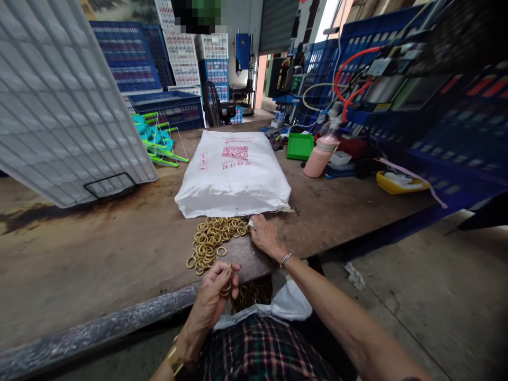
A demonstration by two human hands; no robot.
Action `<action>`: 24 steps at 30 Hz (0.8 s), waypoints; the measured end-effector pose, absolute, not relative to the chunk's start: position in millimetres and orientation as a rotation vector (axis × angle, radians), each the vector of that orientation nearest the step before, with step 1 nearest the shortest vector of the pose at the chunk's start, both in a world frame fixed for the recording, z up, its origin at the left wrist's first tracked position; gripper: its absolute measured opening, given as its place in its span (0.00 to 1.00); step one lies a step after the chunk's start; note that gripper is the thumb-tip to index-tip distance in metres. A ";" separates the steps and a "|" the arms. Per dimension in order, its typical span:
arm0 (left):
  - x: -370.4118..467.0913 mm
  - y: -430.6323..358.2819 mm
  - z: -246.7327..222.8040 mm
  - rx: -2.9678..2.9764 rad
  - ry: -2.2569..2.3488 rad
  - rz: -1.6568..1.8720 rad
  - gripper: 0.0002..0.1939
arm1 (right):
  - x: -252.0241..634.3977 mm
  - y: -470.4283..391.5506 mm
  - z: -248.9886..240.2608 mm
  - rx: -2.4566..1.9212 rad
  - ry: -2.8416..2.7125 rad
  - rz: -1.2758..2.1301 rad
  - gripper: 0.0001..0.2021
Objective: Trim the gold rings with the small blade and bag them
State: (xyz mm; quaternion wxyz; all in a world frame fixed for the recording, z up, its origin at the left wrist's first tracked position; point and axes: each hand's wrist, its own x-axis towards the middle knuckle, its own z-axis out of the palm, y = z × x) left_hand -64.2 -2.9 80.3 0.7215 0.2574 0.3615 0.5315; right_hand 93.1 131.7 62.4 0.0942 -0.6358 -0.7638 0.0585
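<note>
Brass-coloured rings lie in a loose pile on the brown table, just in front of a white sack with red print. My left hand is closed around a few rings near the table's front edge. At the right end of the pile, my right hand pinches a small whitish piece, too small to make out, close to the sack's front corner. Below the edge, an open white bag on my lap holds more rings.
A tall white ribbed panel stands at the left, beside green and turquoise frames. Behind the sack, to the right, are a green tray, a pink bottle and a yellow dish. Blue crates stand at the back.
</note>
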 end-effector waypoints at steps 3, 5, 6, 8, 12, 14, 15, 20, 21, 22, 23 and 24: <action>-61.5 -2.7 84.9 0.538 0.799 1.183 0.09 | 93.6 129.3 63.0 -1.879 -2.305 0.171 0.12; -60.4 -3.0 88.4 0.524 0.814 1.190 0.09 | 94.4 127.9 63.1 -1.879 -2.327 0.168 0.11; -60.0 -3.0 89.9 0.518 0.826 1.194 0.10 | 95.0 127.4 62.8 -1.869 -2.334 0.162 0.11; -59.2 -2.2 91.9 0.499 0.854 1.201 0.10 | 96.0 126.9 61.2 -1.833 -2.340 0.147 0.10; -56.2 2.4 91.2 0.422 0.865 1.190 0.10 | 99.2 128.1 56.1 -1.773 -2.350 0.142 0.10; -53.8 5.2 90.0 0.388 0.849 1.178 0.10 | 102.0 128.3 54.4 -1.734 -2.333 0.165 0.11; -52.6 6.4 89.6 0.375 0.842 1.169 0.10 | 103.8 127.9 54.2 -1.698 -2.316 0.195 0.11; -48.8 11.6 88.7 0.259 0.789 1.100 0.12 | 112.6 119.5 60.9 -1.465 -2.035 0.592 0.09; -48.7 12.8 88.1 0.230 0.776 1.093 0.13 | 113.5 116.8 62.9 -1.426 -1.950 0.708 0.08; -48.7 14.1 87.2 0.205 0.765 1.089 0.12 | 113.9 114.0 64.5 -1.391 -1.869 0.829 0.07; -48.8 15.4 86.1 0.183 0.758 1.086 0.11 | 113.8 111.0 65.7 -1.361 -1.790 0.952 0.06; -48.7 16.6 84.9 0.160 0.758 1.083 0.10 | 113.3 107.8 66.4 -1.339 -1.715 1.073 0.05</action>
